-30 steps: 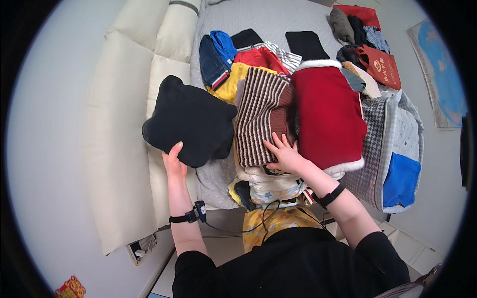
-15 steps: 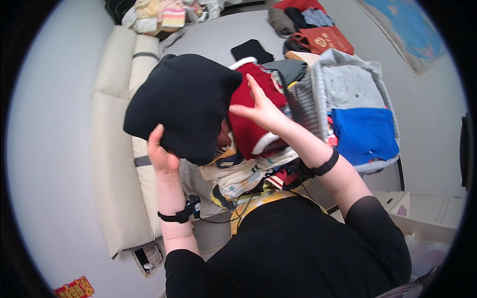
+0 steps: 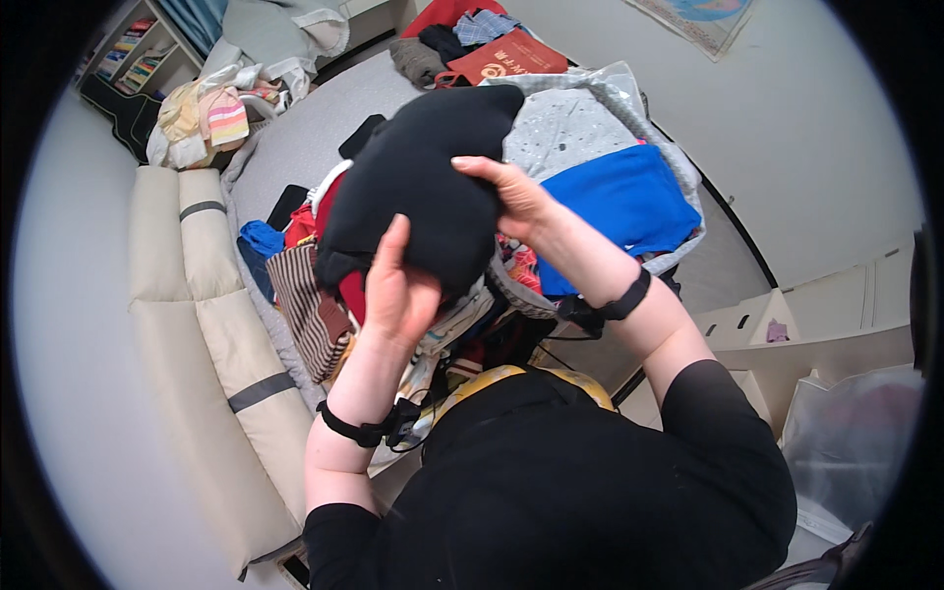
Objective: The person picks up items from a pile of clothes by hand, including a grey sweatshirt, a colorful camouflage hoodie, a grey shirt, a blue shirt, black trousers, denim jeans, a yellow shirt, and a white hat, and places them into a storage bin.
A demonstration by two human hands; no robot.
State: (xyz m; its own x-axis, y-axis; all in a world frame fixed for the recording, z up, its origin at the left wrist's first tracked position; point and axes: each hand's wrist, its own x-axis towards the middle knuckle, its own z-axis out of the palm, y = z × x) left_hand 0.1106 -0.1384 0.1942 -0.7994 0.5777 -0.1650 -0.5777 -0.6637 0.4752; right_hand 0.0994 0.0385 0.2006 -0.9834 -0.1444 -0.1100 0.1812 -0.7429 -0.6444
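Between my two hands is a folded black garment point(image 3: 423, 177), raised above a pile of clothes. My left hand point(image 3: 401, 290) grips its near edge, thumb on top and the other fingers partly beneath it. My right hand point(image 3: 511, 197) holds its right side, thumb on top, fingers hidden behind. To the right stands a grey fabric basket point(image 3: 678, 167), with a folded blue garment point(image 3: 624, 206) and a speckled grey cloth point(image 3: 560, 128) in it. The black garment's far right corner overlaps the basket's edge in view. Under it, a striped brown garment point(image 3: 300, 295) and red cloth point(image 3: 352, 293) show.
A grey bed point(image 3: 295, 133) spreads beyond the clothes. Along the left lies a cream padded bed rail point(image 3: 226, 344). At the far side sit a red bag point(image 3: 506, 59) and heaped clothes. White drawers point(image 3: 816, 305) and a translucent plastic bag point(image 3: 846, 452) are at the right.
The black garment has moved right, from above the left side of the pile toward the basket. My right hand, apart from it with fingers spread before, now grips it. The view has shifted too.
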